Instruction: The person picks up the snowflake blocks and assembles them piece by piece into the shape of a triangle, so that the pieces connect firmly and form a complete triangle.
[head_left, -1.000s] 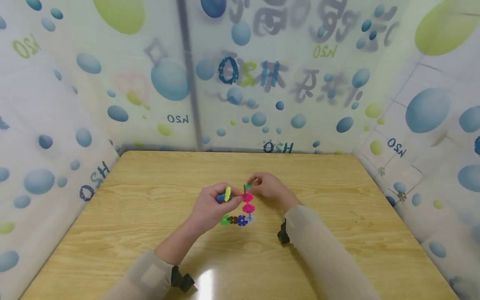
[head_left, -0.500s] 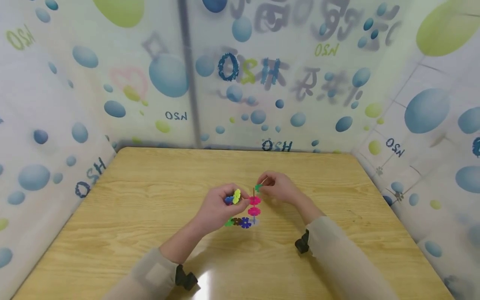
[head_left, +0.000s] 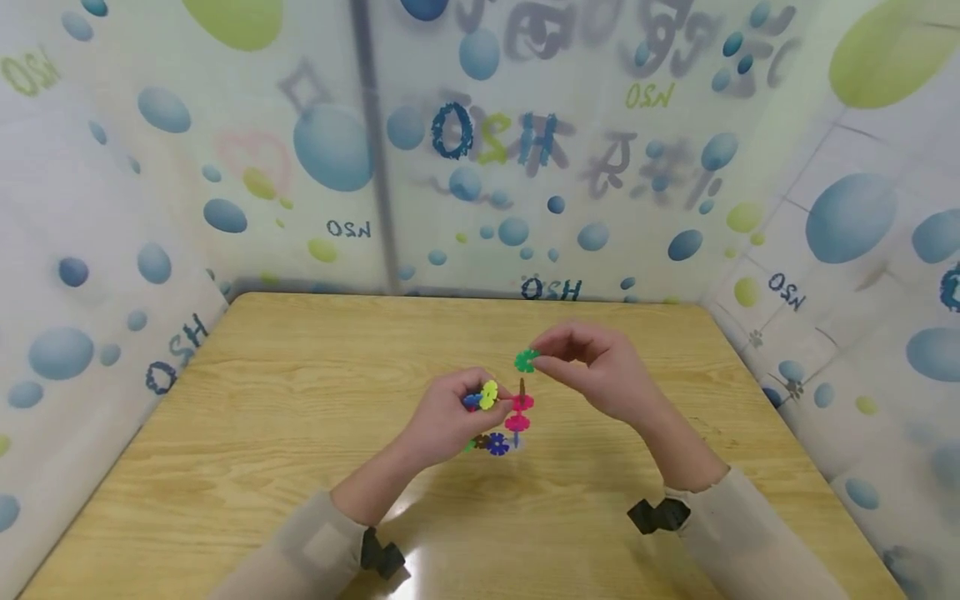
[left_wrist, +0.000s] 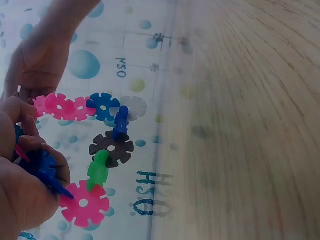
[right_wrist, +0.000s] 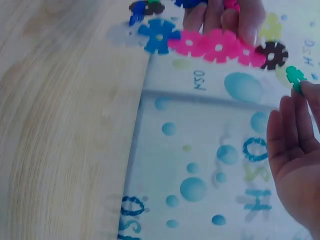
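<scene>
My left hand (head_left: 450,421) grips a curved chain of interlocking plastic snowflake discs above the table. Along it, in the left wrist view, come pink discs (left_wrist: 60,106), a blue disc (left_wrist: 103,107), a clear disc (left_wrist: 135,107), a dark brown disc (left_wrist: 112,149), a green disc (left_wrist: 98,171) and another pink disc (left_wrist: 85,204). A yellow disc (head_left: 489,394) shows by the left fingers, which hide part of the chain. One end is a brown disc (right_wrist: 272,55), standing upright in the head view. Just above it, my right hand (head_left: 603,371) pinches a loose green disc (head_left: 527,361) between thumb and index finger.
A wooden table (head_left: 300,375) spreads beneath both hands. Patterned curtain-like walls (head_left: 480,208) with bubbles and lettering enclose its back and sides. Black camera mounts (head_left: 658,516) sit at both wrists.
My right hand has drawn up and to the right with the green disc, away from the brown end disc, and turned it face-on. The left hand and chain have shifted slightly right in view.
</scene>
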